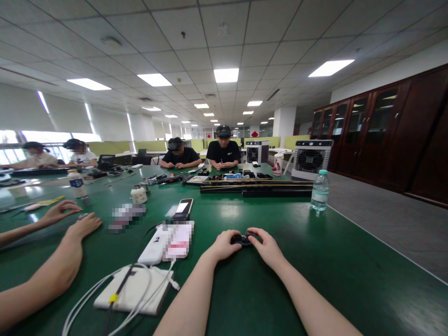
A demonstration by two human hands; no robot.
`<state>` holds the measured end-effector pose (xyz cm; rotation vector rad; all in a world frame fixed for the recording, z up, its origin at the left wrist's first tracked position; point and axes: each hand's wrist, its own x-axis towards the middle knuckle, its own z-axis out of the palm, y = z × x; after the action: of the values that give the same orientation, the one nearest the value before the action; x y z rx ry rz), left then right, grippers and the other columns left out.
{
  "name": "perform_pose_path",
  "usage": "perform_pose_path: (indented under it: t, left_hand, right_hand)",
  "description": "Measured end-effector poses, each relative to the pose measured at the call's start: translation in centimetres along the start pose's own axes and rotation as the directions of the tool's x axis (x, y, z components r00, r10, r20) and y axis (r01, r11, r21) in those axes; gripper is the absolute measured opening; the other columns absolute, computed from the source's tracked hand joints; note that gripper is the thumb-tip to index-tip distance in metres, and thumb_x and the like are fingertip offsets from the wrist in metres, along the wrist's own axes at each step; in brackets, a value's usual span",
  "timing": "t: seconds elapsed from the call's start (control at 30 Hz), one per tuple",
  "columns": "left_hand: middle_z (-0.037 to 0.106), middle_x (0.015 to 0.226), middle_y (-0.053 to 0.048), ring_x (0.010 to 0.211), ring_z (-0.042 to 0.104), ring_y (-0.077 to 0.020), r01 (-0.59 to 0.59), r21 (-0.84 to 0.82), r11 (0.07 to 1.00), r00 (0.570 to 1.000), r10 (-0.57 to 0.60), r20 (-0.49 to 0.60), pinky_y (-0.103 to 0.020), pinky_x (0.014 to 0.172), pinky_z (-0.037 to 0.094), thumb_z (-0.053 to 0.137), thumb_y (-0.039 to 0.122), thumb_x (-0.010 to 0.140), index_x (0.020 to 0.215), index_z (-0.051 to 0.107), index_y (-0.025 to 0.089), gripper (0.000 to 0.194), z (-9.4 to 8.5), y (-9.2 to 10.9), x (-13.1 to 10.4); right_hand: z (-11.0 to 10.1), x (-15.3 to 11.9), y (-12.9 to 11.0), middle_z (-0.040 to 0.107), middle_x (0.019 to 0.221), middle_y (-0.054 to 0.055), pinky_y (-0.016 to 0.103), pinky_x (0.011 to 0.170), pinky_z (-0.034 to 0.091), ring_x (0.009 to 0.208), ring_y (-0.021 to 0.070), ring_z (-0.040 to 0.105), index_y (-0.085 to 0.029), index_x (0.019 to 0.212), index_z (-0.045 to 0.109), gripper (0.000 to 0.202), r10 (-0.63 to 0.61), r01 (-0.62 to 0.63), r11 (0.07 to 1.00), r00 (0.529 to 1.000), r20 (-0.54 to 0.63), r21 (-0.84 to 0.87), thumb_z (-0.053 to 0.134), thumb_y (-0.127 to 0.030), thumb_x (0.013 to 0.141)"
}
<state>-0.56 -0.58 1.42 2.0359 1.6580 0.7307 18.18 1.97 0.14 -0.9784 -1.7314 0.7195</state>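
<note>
A small black object (241,240) rests low over the green table (231,298), held between both hands; its kind is too small to make out. My left hand (226,243) is closed on its left end, thumb in front and fingers behind. On the other end, my right hand (265,243) pinches it with thumb and fingers. The fingers hide part of the object. To the left of my left arm lie a white power bank marked 2 (153,246) and a phone (182,210).
A white pouch (135,291) with looped cables lies at the left front. A water bottle (319,191) stands at the right edge. Long black rails (276,187) lie across the table beyond my hands. A co-worker's hands (84,225) work at the left; other people sit further back.
</note>
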Motion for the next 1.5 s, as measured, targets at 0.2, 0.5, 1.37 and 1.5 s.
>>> perform_pose_path:
  t: [0.2,0.5,1.37,1.5]
  left_hand:
    - [0.063,0.121,-0.009,0.115,0.055,-0.0263,-0.012,0.004,1.000,1.000,0.012,-0.003,-0.036,0.102,0.042,0.064,0.029,0.075,0.120,0.060,0.019,0.047,0.04,-0.04,0.04]
    - [0.064,0.120,-0.008,0.114,0.056,-0.0266,-0.038,-0.008,0.999,0.999,0.038,-0.019,-0.035,0.101,0.043,0.064,0.029,0.074,0.118,0.061,0.019,0.045,0.21,-0.28,0.23]
    - [0.065,0.118,-0.007,0.112,0.057,-0.0255,-0.065,0.015,0.998,0.997,0.065,-0.031,-0.036,0.100,0.044,0.062,0.027,0.076,0.118,0.061,0.021,0.042,0.46,-0.61,0.36]
    - [0.065,0.118,-0.006,0.112,0.056,-0.0253,-0.059,0.016,0.998,0.998,0.059,-0.025,-0.036,0.101,0.043,0.062,0.027,0.076,0.118,0.060,0.022,0.043,0.43,-0.61,0.35]
  right_hand:
    - [-0.01,-0.25,-0.17,0.071,0.101,0.005,0.042,0.095,0.045,0.101,0.0251,0.062,-0.026,0.093,0.072,0.022,-0.058,0.068,0.988,0.996,0.070,-0.137,0.058,-0.028,0.076]
    - [0.30,-0.53,-0.05,0.069,0.105,0.004,0.042,0.095,0.043,0.102,0.0254,0.060,-0.030,0.094,0.072,0.022,-0.066,0.128,0.942,0.977,0.203,-0.309,0.060,-0.023,0.077]
    - [-0.13,-0.33,-0.50,0.069,0.108,0.003,0.037,0.095,0.043,0.104,0.0219,0.060,-0.024,0.099,0.068,0.025,0.053,0.038,0.941,0.965,0.257,-0.337,0.059,-0.022,0.075]
    - [-0.12,-0.37,-0.39,0.069,0.108,0.003,0.038,0.095,0.043,0.104,0.0225,0.061,-0.024,0.100,0.068,0.028,0.044,0.043,0.943,0.966,0.253,-0.331,0.060,-0.020,0.073]
